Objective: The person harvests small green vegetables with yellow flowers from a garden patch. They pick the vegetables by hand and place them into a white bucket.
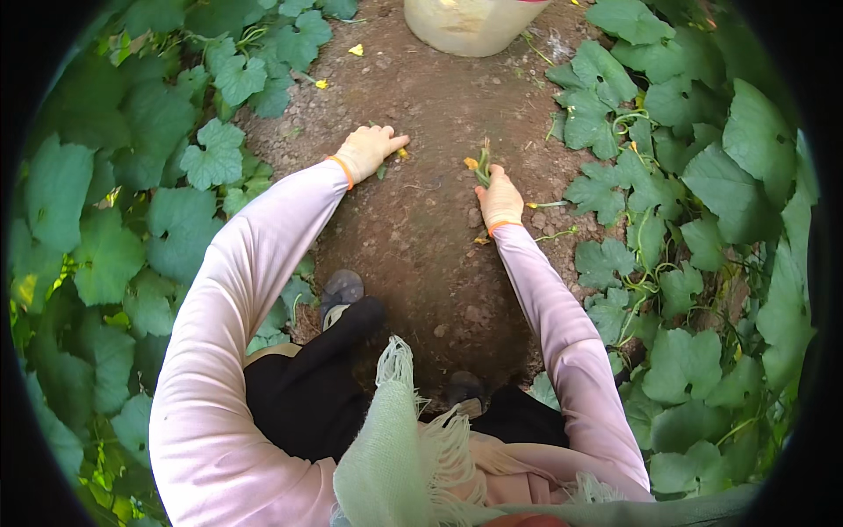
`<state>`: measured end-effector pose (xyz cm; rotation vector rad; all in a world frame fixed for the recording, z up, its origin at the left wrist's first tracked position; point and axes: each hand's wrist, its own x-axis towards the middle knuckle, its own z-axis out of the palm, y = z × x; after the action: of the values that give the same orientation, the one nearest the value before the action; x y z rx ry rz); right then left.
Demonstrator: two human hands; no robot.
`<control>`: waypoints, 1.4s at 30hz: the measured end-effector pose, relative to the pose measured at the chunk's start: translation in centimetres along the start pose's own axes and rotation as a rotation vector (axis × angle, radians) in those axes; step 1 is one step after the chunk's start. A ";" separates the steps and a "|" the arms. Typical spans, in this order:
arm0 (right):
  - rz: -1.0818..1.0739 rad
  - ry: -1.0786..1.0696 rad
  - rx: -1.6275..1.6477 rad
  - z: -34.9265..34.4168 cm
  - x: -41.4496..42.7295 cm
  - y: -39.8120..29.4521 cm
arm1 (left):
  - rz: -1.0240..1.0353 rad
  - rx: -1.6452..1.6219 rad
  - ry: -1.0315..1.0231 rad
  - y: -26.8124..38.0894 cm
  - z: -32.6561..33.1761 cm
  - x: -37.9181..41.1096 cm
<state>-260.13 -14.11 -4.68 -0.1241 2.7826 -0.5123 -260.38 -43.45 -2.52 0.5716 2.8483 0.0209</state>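
Observation:
My left hand (370,151) reaches down at the left side of the dirt path, thumb stretched to the right; a yellow flower (402,153) shows at its fingertips, and whether the fingers grip it cannot be told. On the right, my right hand (499,194) is closed around a small bunch of green stems (484,168), with a withered orange-yellow flower (470,163) at its left side. Both wrists have orange bands over pale pink sleeves. Just right of my right wrist lies a green stem with a yellow tip (546,205) on the soil.
A whitish bucket (471,29) stands on the path at the top. Broad-leaved vines line the left (174,230) and right (685,362) sides, with curling tendrils. Yellow petals (356,50) lie on the soil. My shoes (342,287) and a fringed green scarf (388,435) are below.

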 end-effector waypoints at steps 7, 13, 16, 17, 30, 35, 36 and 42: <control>0.348 -0.101 0.899 -6.1 0.8 3.1 | 0.036 -0.055 0.080 -2.3 1.4 0.4; -0.280 -0.088 0.058 -4.6 -4.1 3.4 | -0.287 -0.644 0.315 -1.2 3.2 -0.8; -0.267 -0.207 -0.310 -2.9 -5.1 2.6 | -0.342 -0.775 0.230 -0.5 3.3 -1.3; -0.278 -0.144 -0.349 -1.8 -5.3 3.3 | -0.335 -0.807 0.204 -0.2 3.4 -1.2; -0.349 0.025 -0.598 -8.7 -2.4 10.0 | -0.305 -0.626 0.137 0.5 4.5 -1.4; -0.196 -0.059 -0.541 -7.9 -2.4 10.5 | -0.294 -0.678 0.125 0.1 4.7 -1.8; -0.166 -0.076 -0.500 -7.9 -2.3 9.9 | -0.292 -0.692 0.115 -0.2 4.7 -1.9; -0.293 0.067 -0.175 -10.1 -6.6 11.5 | -0.252 -0.693 0.205 -0.4 5.2 -2.8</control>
<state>-257.38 0.90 2.05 -0.5699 2.8860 -0.3432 -256.88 -45.07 -6.93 0.0626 2.8032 1.0204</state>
